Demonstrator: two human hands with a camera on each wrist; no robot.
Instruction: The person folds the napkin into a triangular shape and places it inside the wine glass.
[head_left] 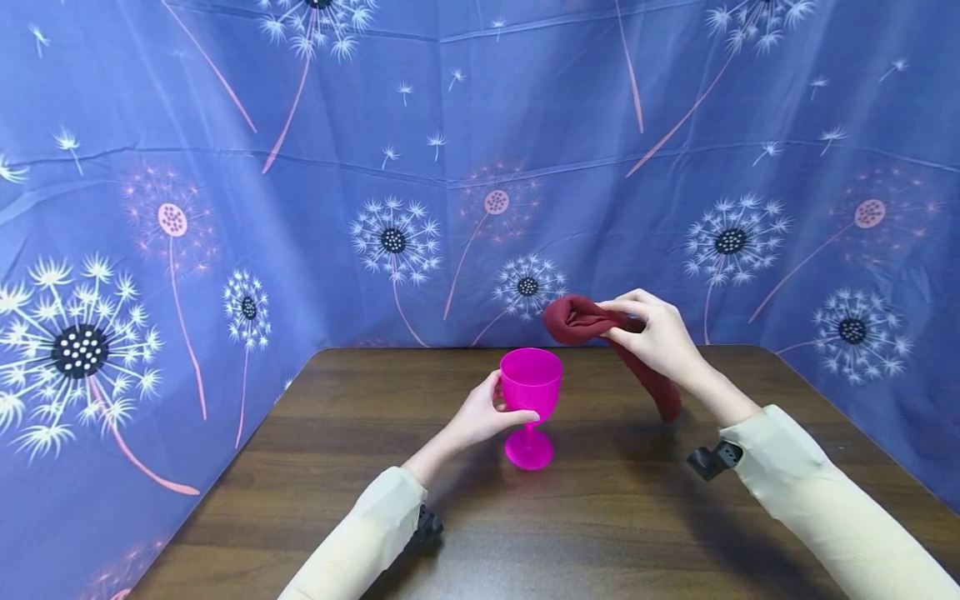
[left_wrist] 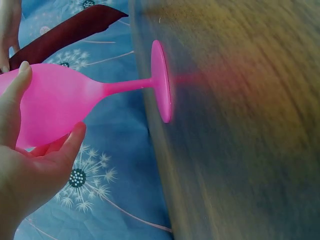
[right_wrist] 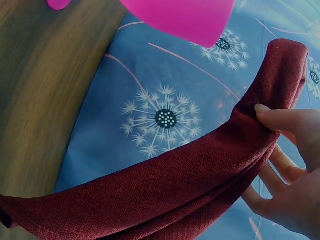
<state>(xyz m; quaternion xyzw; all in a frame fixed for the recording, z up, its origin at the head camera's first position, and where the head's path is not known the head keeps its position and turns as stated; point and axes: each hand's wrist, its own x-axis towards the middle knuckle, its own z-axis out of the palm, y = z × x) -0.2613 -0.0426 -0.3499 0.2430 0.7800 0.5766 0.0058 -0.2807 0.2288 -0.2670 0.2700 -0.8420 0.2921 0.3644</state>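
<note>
A bright pink goblet [head_left: 531, 387] stands upright over the middle of the table, its foot at or just above the wood; I cannot tell which. My left hand [head_left: 483, 412] grips the bowl from the left, thumb [left_wrist: 20, 82] on the near side. To the right and higher up, my right hand [head_left: 656, 333] pinches a dark red cloth napkin [right_wrist: 190, 170] between thumb and fingers. The napkin's folded, rounded end [head_left: 573, 319] points left, above and behind the goblet's rim. Its long tail [head_left: 660, 387] hangs down behind the hand. Cloth and goblet are apart.
A brown wood-grain table [head_left: 360, 533] lies beneath both hands. Behind it and at the sides hangs a blue curtain [head_left: 420, 108] with dandelion prints, close to the table's far edge. Small black devices [head_left: 715, 460] sit at both cuffs.
</note>
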